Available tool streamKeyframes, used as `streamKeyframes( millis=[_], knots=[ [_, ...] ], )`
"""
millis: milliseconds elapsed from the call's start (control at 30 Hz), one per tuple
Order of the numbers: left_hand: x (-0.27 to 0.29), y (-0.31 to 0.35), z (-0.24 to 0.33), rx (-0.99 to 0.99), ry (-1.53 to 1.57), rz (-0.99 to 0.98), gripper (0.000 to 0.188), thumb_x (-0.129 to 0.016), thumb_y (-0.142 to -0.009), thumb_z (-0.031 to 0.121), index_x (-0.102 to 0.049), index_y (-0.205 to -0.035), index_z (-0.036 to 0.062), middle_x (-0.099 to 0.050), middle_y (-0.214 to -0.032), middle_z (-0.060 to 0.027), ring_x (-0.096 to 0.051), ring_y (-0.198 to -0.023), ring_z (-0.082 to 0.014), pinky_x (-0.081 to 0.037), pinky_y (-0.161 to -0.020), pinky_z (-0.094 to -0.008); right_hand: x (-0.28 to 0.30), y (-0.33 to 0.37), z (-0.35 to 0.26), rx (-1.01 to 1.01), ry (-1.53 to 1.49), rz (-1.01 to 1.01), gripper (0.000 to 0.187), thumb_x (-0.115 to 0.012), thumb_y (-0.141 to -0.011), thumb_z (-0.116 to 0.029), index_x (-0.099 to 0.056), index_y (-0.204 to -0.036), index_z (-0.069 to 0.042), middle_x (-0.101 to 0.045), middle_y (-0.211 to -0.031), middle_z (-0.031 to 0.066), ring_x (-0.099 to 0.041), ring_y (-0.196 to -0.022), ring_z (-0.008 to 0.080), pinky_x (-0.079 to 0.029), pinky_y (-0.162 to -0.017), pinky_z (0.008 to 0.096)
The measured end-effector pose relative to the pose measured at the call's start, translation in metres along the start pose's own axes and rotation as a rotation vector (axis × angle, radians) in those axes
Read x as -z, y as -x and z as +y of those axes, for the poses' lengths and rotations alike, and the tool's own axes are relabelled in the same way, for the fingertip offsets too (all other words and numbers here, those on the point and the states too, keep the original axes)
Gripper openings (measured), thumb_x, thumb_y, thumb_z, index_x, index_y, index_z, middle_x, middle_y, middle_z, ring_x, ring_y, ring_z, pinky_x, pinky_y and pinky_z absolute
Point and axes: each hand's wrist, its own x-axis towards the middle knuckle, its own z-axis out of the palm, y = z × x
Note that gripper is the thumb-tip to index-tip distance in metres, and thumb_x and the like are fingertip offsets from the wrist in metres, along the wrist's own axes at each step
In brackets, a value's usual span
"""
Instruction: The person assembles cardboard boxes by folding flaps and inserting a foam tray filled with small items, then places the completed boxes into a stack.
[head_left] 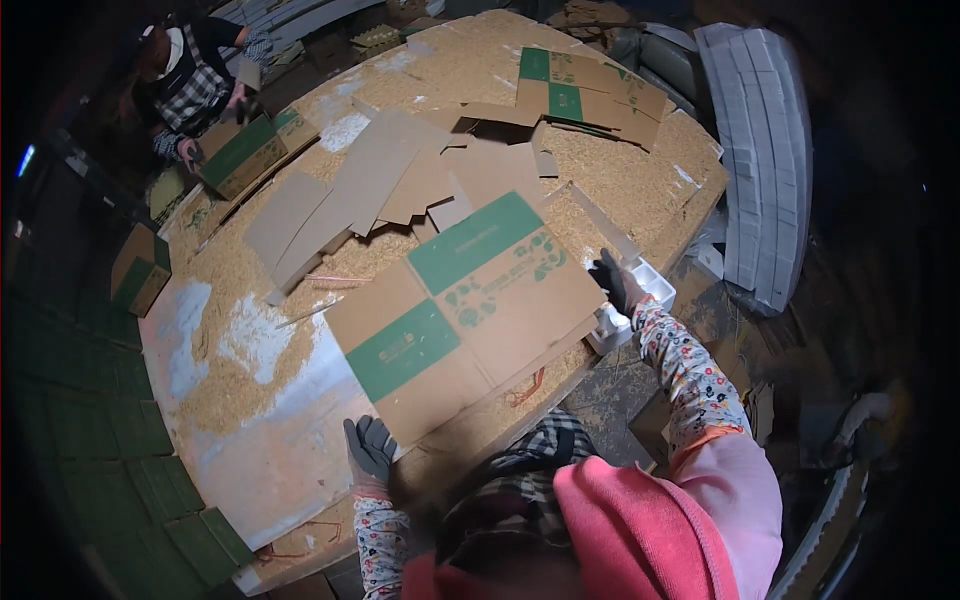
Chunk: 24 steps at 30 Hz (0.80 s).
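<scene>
A flat brown carton (520, 320) with green panels and printed patterns lies tilted in front of me, across other cardboard. At its near left corner is my left hand (372, 452) in a grey glove, fingers stretched up and apart beside the edge. My right hand (620, 285), in a dark and grey glove, is at the carton's right edge with its fingers spread. Both hands look close to or against the carton; firm contact is hard to make out. Just beyond the right hand sits a white foam tray (655, 285), partly covered by that hand.
Plain cardboard sheets (355, 185) and another printed carton (590, 95) lie on the sawdust-strewn table (290, 460). A co-worker (200, 85) handles a green-and-brown box (245, 160) at the far left. Green cartons (120, 480) are stacked at left; wrapped white stacks (758, 160) stand at right.
</scene>
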Motion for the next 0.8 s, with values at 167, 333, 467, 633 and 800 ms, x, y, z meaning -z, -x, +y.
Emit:
streamKeyframes(
  millis=[167,333,467,633,800],
  knots=[
    [-0.016,0.014,-0.021,-0.525,-0.321,0.11,0.036,-0.059,-0.092,0.03,-0.051,-0.117,0.0059,-0.057,-0.095,-0.0023,-0.055,-0.083,-0.0133,-0.046,-0.069,-0.0282,-0.046,0.007,0.003,0.469,0.777,-0.087,0.064,-0.068,-0.082,-0.036,-0.045,-0.125,0.006,-0.047,-0.126,0.0301,-0.048,-0.118,0.037,-0.039,-0.099,0.0425],
    [-0.114,0.093,0.004,-0.912,-1.621,0.307,0.079,-0.07,-0.08,0.033,-0.028,-0.137,-0.0022,-0.034,-0.142,-0.0204,-0.055,-0.11,-0.0367,-0.045,-0.092,-0.0424,-0.011,0.054,-0.07,0.535,0.904,-0.393,0.067,-0.064,-0.087,-0.039,-0.042,-0.132,0.006,-0.051,-0.129,0.0195,-0.047,-0.123,0.0254,-0.038,-0.102,0.0335],
    [-0.199,0.182,0.077,-0.989,-1.434,0.032,0.048,-0.071,-0.08,0.029,-0.055,-0.114,-0.001,-0.059,-0.105,-0.0126,-0.062,-0.084,-0.024,-0.051,-0.072,-0.0346,-0.041,0.069,-0.146,0.818,0.223,-0.287,0.048,-0.063,-0.088,-0.025,-0.048,-0.127,-0.001,-0.055,-0.115,0.0071,-0.051,-0.102,0.0138,-0.039,-0.094,0.0271],
    [-0.23,0.13,0.156,-0.598,-1.112,0.308,0.052,-0.055,-0.09,0.045,-0.066,-0.084,-0.005,-0.061,-0.062,-0.0073,-0.058,-0.055,-0.0141,-0.047,-0.051,-0.027,-0.112,0.073,-0.184,1.019,0.11,-0.203,0.049,-0.071,-0.08,-0.019,-0.048,-0.118,0.0,-0.054,-0.103,0.0088,-0.054,-0.094,0.015,-0.045,-0.084,0.027],
    [-0.325,0.156,0.119,-1.06,-2.056,0.15,0.043,-0.042,-0.094,0.042,-0.069,-0.09,0.0084,-0.065,-0.079,-0.0195,-0.064,-0.08,-0.0361,-0.049,-0.078,-0.0445,-0.116,0.004,-0.208,0.675,-0.045,-0.498,0.049,-0.07,-0.081,-0.024,-0.048,-0.117,0.0,-0.057,-0.111,0.0129,-0.06,-0.096,0.0199,-0.05,-0.082,0.0302]
  ],
)
